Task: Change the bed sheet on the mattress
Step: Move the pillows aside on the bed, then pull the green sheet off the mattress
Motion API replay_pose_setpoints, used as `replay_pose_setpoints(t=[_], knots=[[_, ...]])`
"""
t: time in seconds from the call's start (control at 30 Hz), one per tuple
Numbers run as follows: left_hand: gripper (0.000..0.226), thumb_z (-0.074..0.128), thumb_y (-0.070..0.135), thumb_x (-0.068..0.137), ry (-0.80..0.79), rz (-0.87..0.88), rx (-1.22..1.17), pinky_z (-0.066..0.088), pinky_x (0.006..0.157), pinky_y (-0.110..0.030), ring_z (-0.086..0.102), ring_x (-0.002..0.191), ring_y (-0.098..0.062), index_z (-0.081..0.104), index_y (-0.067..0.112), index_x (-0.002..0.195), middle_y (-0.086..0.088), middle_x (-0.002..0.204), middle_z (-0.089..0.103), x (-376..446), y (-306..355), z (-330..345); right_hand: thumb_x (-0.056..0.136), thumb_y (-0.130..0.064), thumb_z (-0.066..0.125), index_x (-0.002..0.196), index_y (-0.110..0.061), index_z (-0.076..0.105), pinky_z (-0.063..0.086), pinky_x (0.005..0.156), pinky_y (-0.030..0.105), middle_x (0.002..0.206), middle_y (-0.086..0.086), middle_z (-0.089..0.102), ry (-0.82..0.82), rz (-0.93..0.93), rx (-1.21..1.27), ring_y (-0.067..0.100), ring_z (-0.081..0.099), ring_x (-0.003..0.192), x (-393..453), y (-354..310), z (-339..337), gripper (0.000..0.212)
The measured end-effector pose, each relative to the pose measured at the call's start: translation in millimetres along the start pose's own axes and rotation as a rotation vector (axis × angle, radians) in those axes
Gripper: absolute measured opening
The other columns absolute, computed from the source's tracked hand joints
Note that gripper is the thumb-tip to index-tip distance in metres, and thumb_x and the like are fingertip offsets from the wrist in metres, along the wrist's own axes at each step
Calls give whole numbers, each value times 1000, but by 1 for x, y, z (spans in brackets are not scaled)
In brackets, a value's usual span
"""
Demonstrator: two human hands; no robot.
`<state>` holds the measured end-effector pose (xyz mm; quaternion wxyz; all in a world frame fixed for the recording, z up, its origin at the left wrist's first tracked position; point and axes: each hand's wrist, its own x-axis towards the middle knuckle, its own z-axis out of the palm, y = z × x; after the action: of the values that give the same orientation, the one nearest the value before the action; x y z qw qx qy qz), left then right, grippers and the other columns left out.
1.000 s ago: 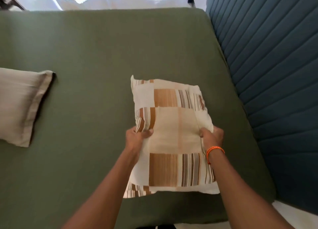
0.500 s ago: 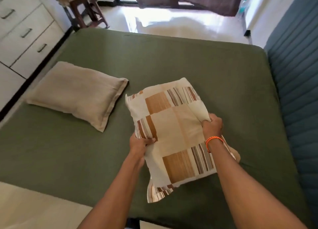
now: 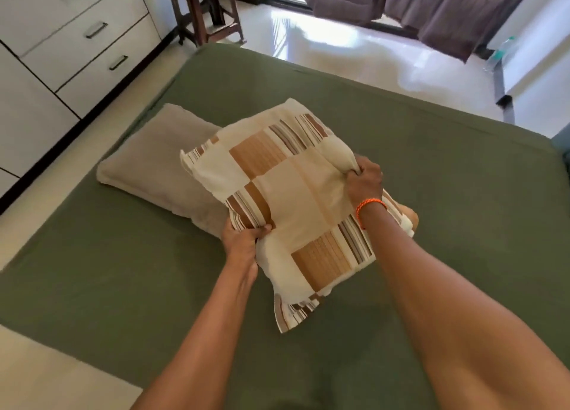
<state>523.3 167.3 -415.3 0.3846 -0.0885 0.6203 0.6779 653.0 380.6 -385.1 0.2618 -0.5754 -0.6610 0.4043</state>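
The olive-green bed sheet [image 3: 385, 138] is lying flat and taut over the mattress, covering it to every edge that is showing, with no loose folds evident. On it, a patchwork pillow [image 3: 287, 200] in cream, tan and brown stripes is being held clear of the surface at a tilt, its far left part overlapping a plain beige pillow [image 3: 154, 163] that is resting on the sheet near the bed's left side. The left hand [image 3: 243, 240] is gripping the patchwork pillow's near left edge, thumb on top and fingers curled beneath; the right hand [image 3: 364, 184], an orange wrist band [image 3: 370, 207] below it, is bunching the cover at the right edge in a closed fist. Judging by the fitted sheet, the change itself is looking complete and the step in hand is dressing the bed with pillows. The next move is calling for the patchwork pillow to be set down level, beside or squarely on the beige one, and for both hands to let go without dragging the sheet into wrinkles. White drawers [image 3: 77, 39] are standing to the left, a wooden stool [image 3: 209, 17] and dark curtains [image 3: 431, 8] beyond the bed.
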Motion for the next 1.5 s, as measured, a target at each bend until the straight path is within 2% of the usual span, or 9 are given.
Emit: replay_pose_setpoints(t=[0.07, 0.13, 0.23, 0.43, 0.5, 0.67, 1.0, 1.17, 1.5], knots=[[71, 82, -16, 73, -11, 72, 88, 61, 85, -26, 73, 100, -9, 65, 24, 130, 0, 117, 75, 31, 28, -16, 88, 4, 50, 138, -31, 65, 41, 100, 18, 127, -5, 68, -94, -50, 23, 14, 59, 122, 22, -31, 35, 64], [83, 82, -7, 80, -44, 90, 230, 50, 107, -33, 61, 126, -14, 52, 27, 150, 1, 141, 65, 62, 45, -37, 85, 13, 51, 144, -35, 60, 26, 109, 9, 152, -9, 53, -215, -98, 24, 8, 43, 142, 37, -54, 71, 76], [90, 74, -7, 89, -26, 49, 307, 36, 121, -43, 39, 151, -23, 37, 34, 162, 0, 166, 40, 91, 48, -62, 84, 12, 54, 142, -38, 60, 25, 99, -5, 158, -7, 46, -370, -169, -51, 5, 43, 143, 37, -63, 117, 77], [39, 66, 5, 99, 7, -9, 309, 52, 105, -41, 58, 126, -19, 68, 28, 130, 3, 136, 61, 92, 24, -67, 96, -6, 61, 134, -31, 68, 42, 113, 28, 140, -3, 62, -499, -121, -185, 13, 59, 124, -28, -28, 160, 46], [34, 63, 5, 100, 3, -32, 320, 53, 92, -36, 62, 117, -17, 70, 25, 126, 2, 131, 64, 87, 15, -64, 98, -3, 55, 133, -23, 69, 46, 110, 29, 136, -2, 66, -523, -89, -155, 9, 61, 117, -53, -16, 154, 43], [32, 60, 3, 100, -61, -19, 391, 53, 104, -45, 62, 121, -21, 72, 26, 117, 1, 125, 67, 56, 2, -52, 97, -1, 49, 128, -22, 72, 47, 99, 22, 121, -7, 72, -416, 50, -129, 7, 62, 113, -100, 8, 120, 44], [28, 54, 1, 104, -176, -10, 442, 51, 62, -22, 62, 81, -10, 73, 16, 118, -4, 99, 70, -49, -12, -84, 95, -3, 58, 113, -21, 78, 54, 94, 22, 97, -8, 77, -272, 108, 8, 3, 71, 92, -208, 28, 57, 32], [25, 55, 6, 105, -197, 32, 502, 52, 79, -34, 66, 91, -13, 74, 19, 115, 2, 104, 73, -95, -10, -142, 94, -5, 60, 104, -22, 78, 56, 90, 25, 91, -6, 77, -207, 84, 14, 6, 71, 85, -271, 30, 49, 26], [28, 51, 5, 106, -234, 79, 560, 55, 81, -35, 69, 96, -17, 75, 19, 112, 1, 114, 74, -156, 33, -285, 95, -3, 56, 101, -18, 78, 55, 68, 21, 91, -5, 78, -258, 124, 144, 14, 76, 79, -425, -27, 96, 27]])
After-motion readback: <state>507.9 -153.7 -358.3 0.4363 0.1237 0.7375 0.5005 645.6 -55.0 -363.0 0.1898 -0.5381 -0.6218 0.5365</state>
